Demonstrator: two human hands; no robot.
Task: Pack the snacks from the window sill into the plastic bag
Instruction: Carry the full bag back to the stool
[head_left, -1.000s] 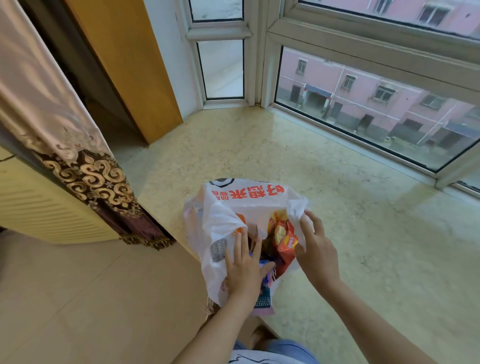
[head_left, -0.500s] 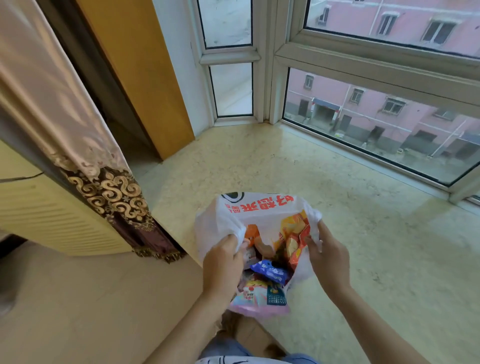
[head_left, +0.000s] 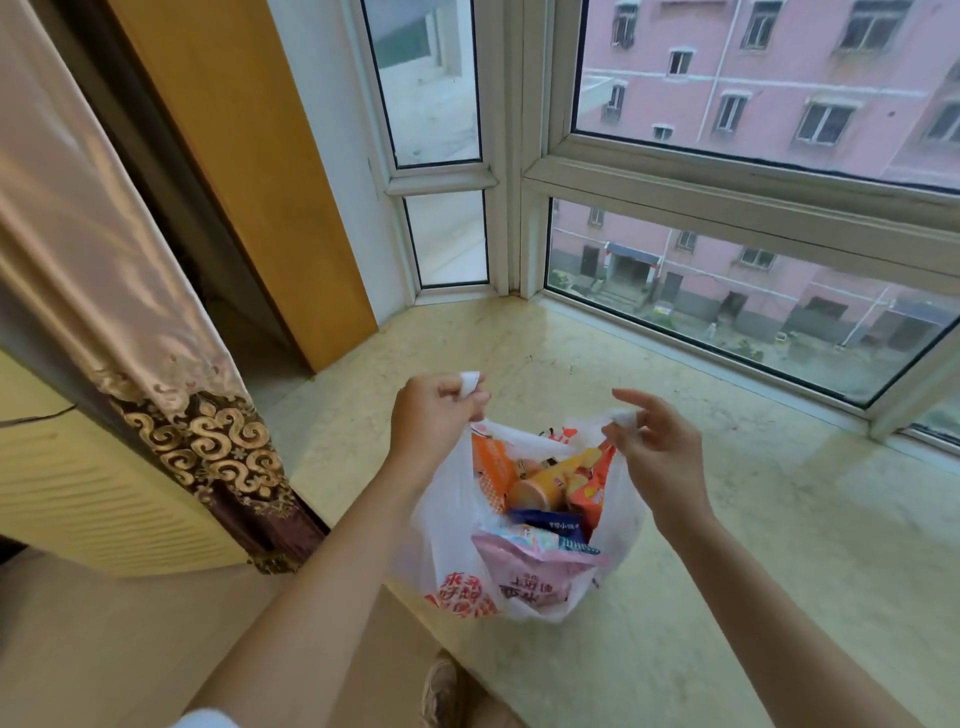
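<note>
Change: half a second ago both hands gripped the bag's mouth low; now each holds a handle, raised.
Window sill (head_left: 675, 545): marble; bag's base seems to rest on it.
Plastic bag (head_left: 447, 551): white, red Chinese print, hanging open below the fingers.
Contents: pink packet (head_left: 530, 564), orange packet (head_left: 491, 467), yellow tube (head_left: 540, 486), blue packet (head_left: 550, 522).
Left hand (head_left: 428, 423): fingers clamped on left handle.
Right hand (head_left: 657, 447): fingertips pinched on right handle.
</note>
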